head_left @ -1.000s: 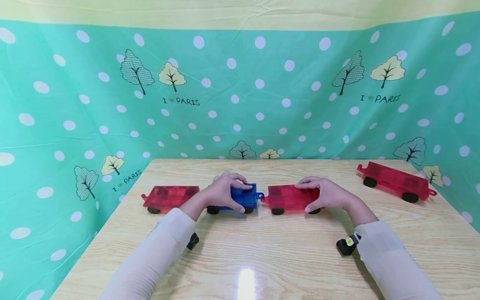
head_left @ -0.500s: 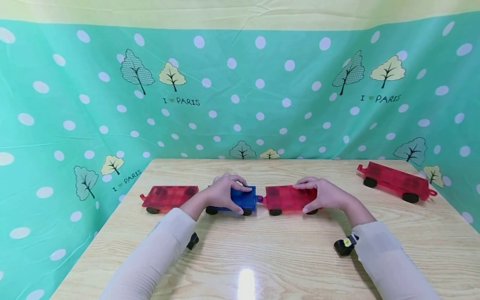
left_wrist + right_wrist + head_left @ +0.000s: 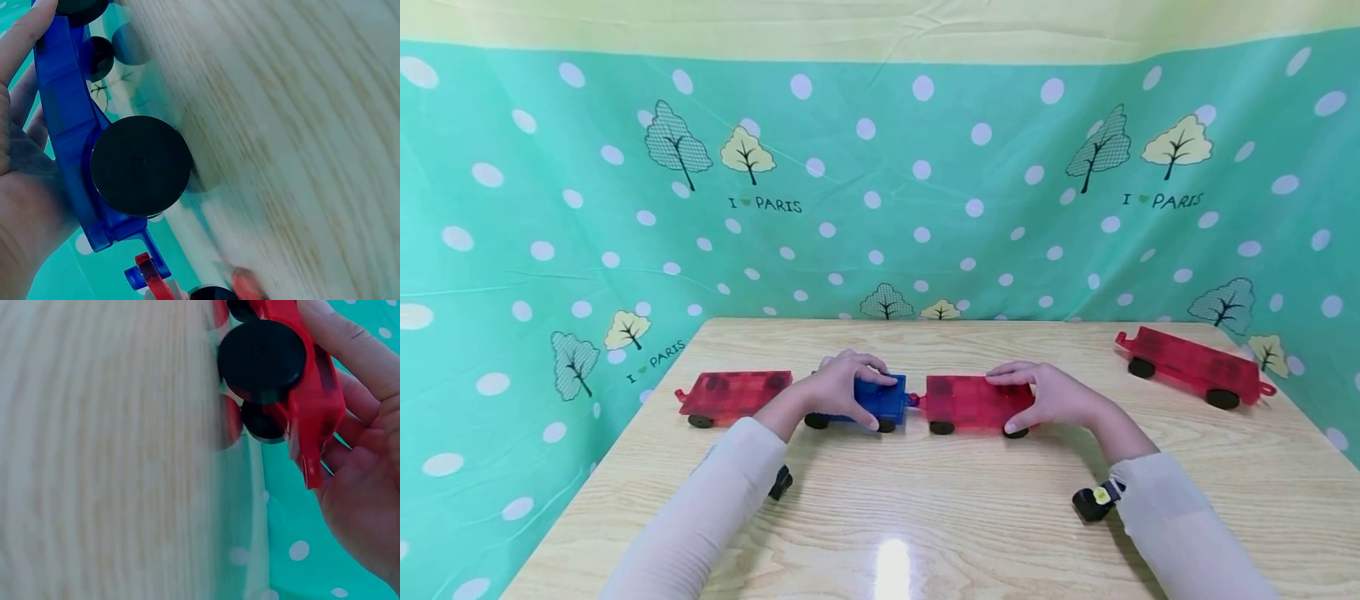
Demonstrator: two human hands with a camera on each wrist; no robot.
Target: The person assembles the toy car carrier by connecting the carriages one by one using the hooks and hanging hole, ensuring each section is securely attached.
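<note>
My left hand (image 3: 841, 388) grips a blue toy train car (image 3: 886, 402), fingers over the far side and thumb on the near side. To its right, my right hand (image 3: 1054, 398) holds the right end of a red see-through toy train car (image 3: 958, 402). Between these two cars the blue and red couplings (image 3: 913, 400) overlap. A second red car (image 3: 736, 393) stands left of the blue one. In the left wrist view, a red hook (image 3: 152, 275) sits in the blue car's coupling (image 3: 139, 277). Black wheels (image 3: 262, 361) show under the right-hand car in the right wrist view.
Another red car (image 3: 1195, 365) stands at an angle near the far right corner of the wooden table (image 3: 970, 508). A green dotted cloth (image 3: 880, 225) hangs behind the table. Wrist cameras (image 3: 1092, 503) hang below both sleeves.
The blue car and the red cars on either side of it have slid a little to the left with both hands. The right-hand car's coupling has closed up onto the blue one.
</note>
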